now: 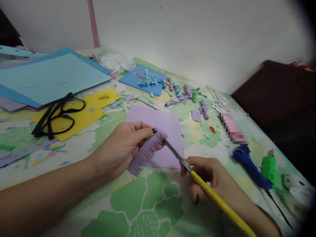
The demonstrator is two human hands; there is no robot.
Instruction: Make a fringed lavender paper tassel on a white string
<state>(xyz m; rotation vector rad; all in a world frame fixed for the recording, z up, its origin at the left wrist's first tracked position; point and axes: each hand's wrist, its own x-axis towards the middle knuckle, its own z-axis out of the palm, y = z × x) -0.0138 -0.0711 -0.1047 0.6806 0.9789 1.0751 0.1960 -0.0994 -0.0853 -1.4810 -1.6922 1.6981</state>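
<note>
My left hand (128, 144) pinches the top end of a purple paper strip (145, 153), whose right edge is cut into a fringe. My right hand (209, 177) is closed on scissors (212, 194) with yellow handles; their blade tips touch the strip's fringed edge close to my left fingertips. Under the strip, a purple paper sheet (170, 123) lies flat on the green and white flowered cloth.
Black glasses (53, 118) rest on yellow paper (93, 115) at left, near stacked blue sheets (54, 79). Rolled fringed papers (187, 95) and scraps lie behind. A blue glue gun (251, 168) and green lighter (268, 169) are at right.
</note>
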